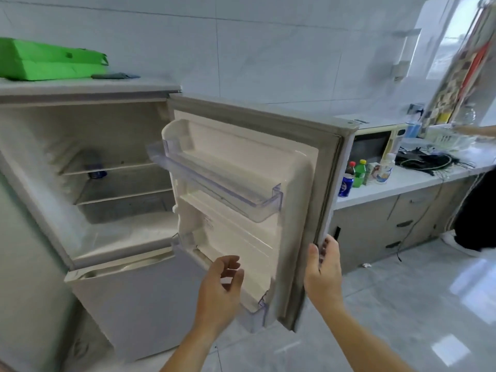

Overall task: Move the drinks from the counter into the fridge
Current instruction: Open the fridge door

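- White tiled wall (241, 49) behind.
- Glossy grey marble-look floor (402, 304) reflecting light.
- Grey cabinets (397, 224) with dark handles along the right.
- Bright window (453, 41) at the top right.

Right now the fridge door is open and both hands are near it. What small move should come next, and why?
Probably let go of the door with the right hand and reach toward the drinks on the counter. The door already stands wide open, its shelves look empty, the left hand holds nothing, and the bottles and can wait beside the microwave.
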Tool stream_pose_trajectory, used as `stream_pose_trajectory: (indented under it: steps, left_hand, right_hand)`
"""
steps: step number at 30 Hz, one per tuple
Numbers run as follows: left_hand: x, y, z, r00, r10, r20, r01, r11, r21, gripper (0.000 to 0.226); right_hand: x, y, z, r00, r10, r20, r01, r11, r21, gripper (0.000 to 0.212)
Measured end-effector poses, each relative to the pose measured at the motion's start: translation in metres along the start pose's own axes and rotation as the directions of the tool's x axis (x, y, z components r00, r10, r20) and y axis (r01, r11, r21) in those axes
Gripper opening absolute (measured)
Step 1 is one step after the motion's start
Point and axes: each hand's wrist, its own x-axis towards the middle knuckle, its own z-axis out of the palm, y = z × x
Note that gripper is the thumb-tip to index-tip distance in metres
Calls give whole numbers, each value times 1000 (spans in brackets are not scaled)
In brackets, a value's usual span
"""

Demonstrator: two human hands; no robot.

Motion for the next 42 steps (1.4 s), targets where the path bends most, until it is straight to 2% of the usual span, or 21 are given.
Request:
stream_pose_trajectory:
  steps: [3,8,12,17,24,30,35,39,42]
  left_hand:
    - [30,-2,35,998,-9,57,8,1000,19,25]
    - [75,-8,80,999,-16,50,13,998,63,27]
    - [102,-22,111,996,-87,26,85,992,94,24]
    - [128,-36,162,985,-172,-31,175,974,146,20]
    - [170,-14,243,964,-210,-164,243,943,226,19]
    - [191,-6,291,947,-221,-232,271,938,216,21]
    - [209,-4,321,960,-186,-207,216,967,131,22]
    - [221,-4,350,983,-149,-110,155,987,43,29]
    - [229,-6,375,989,-144,19,143,989,42,37]
  right_hand:
    - [61,17,-12,994,107,-21,-107,994,6,38]
    - [156,34,-24,985,159,66,-160,987,14,10]
    - [222,49,-21,971,183,152,-184,983,-5,13]
    - [304,71,-5,956,141,256,-153,988,26,19]
    - [404,93,24,898,86,432,-110,994,30,26]
    - [427,115,35,874,-46,483,-14,993,120,16]
    - [435,120,31,845,-78,529,-1,989,147,12]
    - [440,123,16,847,-67,527,19,995,96,44]
    - [448,143,-10,884,-20,467,16,1000,13,49]
